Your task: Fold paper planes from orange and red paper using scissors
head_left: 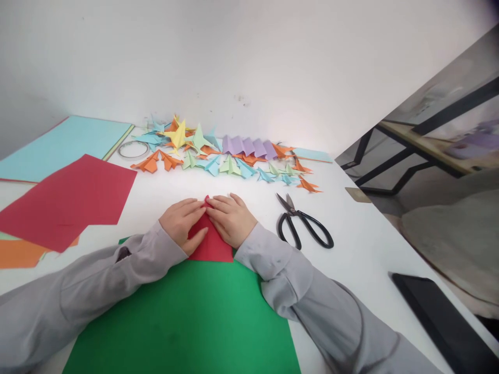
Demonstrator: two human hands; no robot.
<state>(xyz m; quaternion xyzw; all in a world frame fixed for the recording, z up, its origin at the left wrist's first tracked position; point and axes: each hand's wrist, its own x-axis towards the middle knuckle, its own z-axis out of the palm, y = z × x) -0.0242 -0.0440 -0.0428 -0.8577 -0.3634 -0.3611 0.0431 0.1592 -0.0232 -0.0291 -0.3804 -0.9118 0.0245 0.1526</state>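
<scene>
A piece of red paper (206,244), folded to a point at its far end, lies over the far part of a green sheet (187,317). My left hand (182,223) grips its left side, fingers bent in towards the tip and thumb lying along the paper. From the right, my right hand (232,218) holds the same paper, with its fingers together near the tip. The fingertips of both hands nearly meet there and hide part of the folds. Black-handled scissors (298,215) lie to the right of my right hand, blades partly apart.
Several folded paper planes (177,136) in many colours line the wall. A pleated purple paper (249,146) stands among them. Left are a tape roll (133,149), light blue sheets (66,143), red sheets (78,202) and orange paper (21,253). A black flat object (440,317) lies at right.
</scene>
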